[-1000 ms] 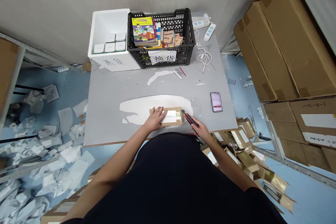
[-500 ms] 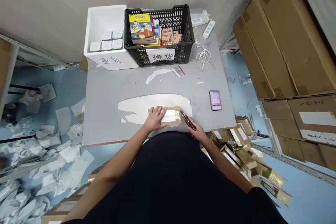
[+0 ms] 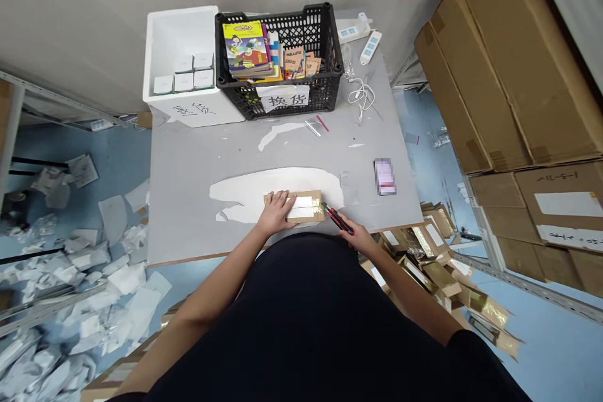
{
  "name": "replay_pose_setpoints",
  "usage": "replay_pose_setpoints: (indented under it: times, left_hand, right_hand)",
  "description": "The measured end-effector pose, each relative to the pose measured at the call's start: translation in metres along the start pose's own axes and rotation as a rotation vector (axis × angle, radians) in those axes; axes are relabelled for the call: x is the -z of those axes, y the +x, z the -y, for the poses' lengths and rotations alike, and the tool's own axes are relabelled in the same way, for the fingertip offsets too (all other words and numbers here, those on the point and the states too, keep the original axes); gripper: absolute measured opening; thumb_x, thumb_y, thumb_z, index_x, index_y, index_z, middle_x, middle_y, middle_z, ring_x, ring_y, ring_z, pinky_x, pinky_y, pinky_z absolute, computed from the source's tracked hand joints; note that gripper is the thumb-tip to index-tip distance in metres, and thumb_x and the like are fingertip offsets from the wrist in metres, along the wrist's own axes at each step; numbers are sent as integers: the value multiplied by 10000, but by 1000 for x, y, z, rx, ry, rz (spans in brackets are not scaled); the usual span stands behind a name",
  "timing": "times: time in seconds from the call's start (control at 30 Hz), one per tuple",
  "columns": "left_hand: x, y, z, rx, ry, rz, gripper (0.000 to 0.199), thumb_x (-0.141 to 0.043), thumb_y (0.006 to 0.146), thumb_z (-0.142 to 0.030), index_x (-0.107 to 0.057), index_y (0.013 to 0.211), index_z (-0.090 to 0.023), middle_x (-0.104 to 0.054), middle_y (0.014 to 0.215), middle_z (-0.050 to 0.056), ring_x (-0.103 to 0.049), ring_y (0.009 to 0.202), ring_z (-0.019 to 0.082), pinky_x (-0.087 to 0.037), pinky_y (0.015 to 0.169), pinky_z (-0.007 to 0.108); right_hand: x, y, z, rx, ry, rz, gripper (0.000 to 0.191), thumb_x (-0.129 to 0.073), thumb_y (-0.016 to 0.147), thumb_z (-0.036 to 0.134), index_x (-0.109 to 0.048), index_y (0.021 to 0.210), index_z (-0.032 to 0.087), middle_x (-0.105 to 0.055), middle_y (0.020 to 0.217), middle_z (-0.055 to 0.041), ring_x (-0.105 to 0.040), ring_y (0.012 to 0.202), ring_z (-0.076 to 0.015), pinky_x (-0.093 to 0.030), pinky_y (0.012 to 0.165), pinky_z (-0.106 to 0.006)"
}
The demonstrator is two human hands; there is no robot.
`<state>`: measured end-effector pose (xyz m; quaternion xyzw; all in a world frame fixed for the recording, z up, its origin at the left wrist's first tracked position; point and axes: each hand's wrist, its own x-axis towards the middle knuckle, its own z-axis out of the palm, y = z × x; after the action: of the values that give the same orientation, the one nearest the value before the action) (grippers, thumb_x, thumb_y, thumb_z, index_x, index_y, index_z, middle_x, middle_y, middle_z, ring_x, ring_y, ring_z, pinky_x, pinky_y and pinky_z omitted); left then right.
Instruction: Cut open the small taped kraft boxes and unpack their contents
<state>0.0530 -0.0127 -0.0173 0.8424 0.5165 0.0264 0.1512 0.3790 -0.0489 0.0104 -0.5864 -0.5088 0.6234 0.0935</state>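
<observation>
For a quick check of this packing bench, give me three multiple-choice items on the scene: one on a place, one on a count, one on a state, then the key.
1. Where is the red and black utility knife?
A. In the black plastic crate
B. In the right hand
C. Beside the phone

2. How many small white boxes show in the white foam box?
A. Three
B. Five
C. Nine

3. How does the left hand lie?
A. Flat on the cardboard packet
B. Gripping the black plastic crate
C. Holding the phone

1: B, the hand closes around the knife at the end of the packet.
2: B, three stand in the front row and two behind.
3: A, it is spread and pressed down on the packet.
</observation>
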Motion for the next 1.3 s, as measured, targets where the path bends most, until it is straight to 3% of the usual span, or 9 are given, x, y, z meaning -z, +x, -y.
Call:
replay_pose_setpoints:
  times: [0.17, 0.27, 0.43, 0.8, 1.0, 1.3]
  left_hand:
    - [-1, 0, 0, 3, 13, 2, 866, -641, 736, -578, -370, 1442, -157, -379, 1458, 225, -311, 1353, 399, -150, 1119, 590]
    - [-2, -1, 1, -8, -3, -5, 863, -647, 736, -575, -372, 1442, -160, -380, 1459, 223, -315, 1351, 401, -151, 1119, 592]
    - [-2, 0, 4, -30, -22, -5, 869, -659, 730, -581, -369, 1445, -180, -372, 1473, 206, -310, 1359, 394, -155, 1122, 591]
    - [0, -1, 3, -14, 2, 3, 895, -638, 737, -612, -345, 1461, -175, -366, 1480, 207, -308, 1363, 385, -135, 1129, 580]
    - [0, 0, 3, -13, 16, 22, 898, -641, 738, -605, -344, 1459, -160, -356, 1486, 215, -298, 1371, 382, -124, 1133, 580]
    - [-1, -1, 5, -21, -5, 26, 884, -651, 725, -600, -369, 1451, -183, -378, 1472, 209, -307, 1362, 386, -132, 1124, 586]
  right_hand:
    - [3, -7, -4, 16, 47, 63, 710, -597, 842, 333, -333, 1499, 285, -653, 802, 4, -451, 439, -68, -422, 441, -203]
    - [6, -9, -8, -11, 93, 84, 717, -602, 837, 326, -331, 1499, 284, -626, 732, 16, -459, 433, -74, -400, 412, -188]
    - [1, -3, -14, -62, 194, -10, 702, -605, 823, 344, -370, 1480, 280, -595, 702, 22, -457, 416, -73, -344, 358, -169]
    - [-9, 11, -12, -39, 291, -125, 711, -594, 803, 344, -377, 1476, 269, -603, 697, 25, -474, 422, -87, -375, 339, -187]
    - [-9, 26, -4, -16, 311, -102, 701, -615, 795, 322, -407, 1463, 286, -599, 689, 24, -460, 404, -78, -352, 321, -178]
    - [7, 17, 3, -18, 196, 13, 712, -629, 799, 297, -396, 1472, 288, -576, 597, 48, -426, 369, -76, -352, 333, -183]
